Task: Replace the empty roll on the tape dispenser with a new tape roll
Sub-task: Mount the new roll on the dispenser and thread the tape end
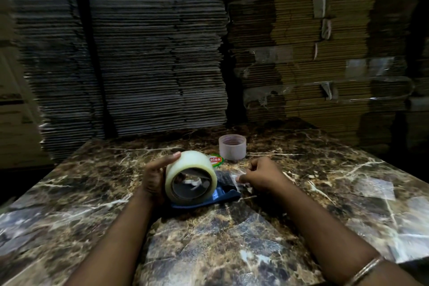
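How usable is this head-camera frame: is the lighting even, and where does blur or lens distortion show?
Head view: dim and uneven, brightest on the new tape roll and both hands, left hand and right hand; cardboard stacks fall dark on the left; edges smear with wide-angle stretching; marble table shows soft sheen, no harsh glare; empty core stays readable.

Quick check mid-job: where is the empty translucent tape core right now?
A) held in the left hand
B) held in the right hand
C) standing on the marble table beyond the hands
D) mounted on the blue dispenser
C: the empty translucent tape core stands alone on the marble table, beyond both hands, while the left hand holds the full clear tape roll on the blue dispenser.
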Action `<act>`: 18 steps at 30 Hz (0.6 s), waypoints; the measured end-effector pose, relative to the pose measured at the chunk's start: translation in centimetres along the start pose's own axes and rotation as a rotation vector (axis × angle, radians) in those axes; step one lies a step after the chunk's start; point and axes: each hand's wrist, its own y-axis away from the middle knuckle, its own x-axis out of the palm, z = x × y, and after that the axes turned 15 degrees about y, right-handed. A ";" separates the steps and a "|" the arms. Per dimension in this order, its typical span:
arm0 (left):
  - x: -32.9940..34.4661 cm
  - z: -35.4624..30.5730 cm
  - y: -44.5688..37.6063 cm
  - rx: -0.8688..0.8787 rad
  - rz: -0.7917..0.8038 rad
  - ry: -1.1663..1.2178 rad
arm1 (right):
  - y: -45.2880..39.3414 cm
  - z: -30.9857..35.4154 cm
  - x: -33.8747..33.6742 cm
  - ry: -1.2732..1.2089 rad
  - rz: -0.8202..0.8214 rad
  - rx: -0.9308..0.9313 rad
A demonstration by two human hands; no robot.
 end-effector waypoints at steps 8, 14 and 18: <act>-0.1 0.0 0.1 -0.001 0.043 -0.020 | 0.4 0.2 -0.5 0.083 0.044 -0.104; -0.1 0.1 0.0 -0.022 0.045 -0.018 | 1.4 -0.5 -1.1 0.063 0.137 -0.197; -0.1 0.3 0.1 0.014 0.031 0.009 | 2.2 -0.9 -1.6 -0.041 0.191 -0.212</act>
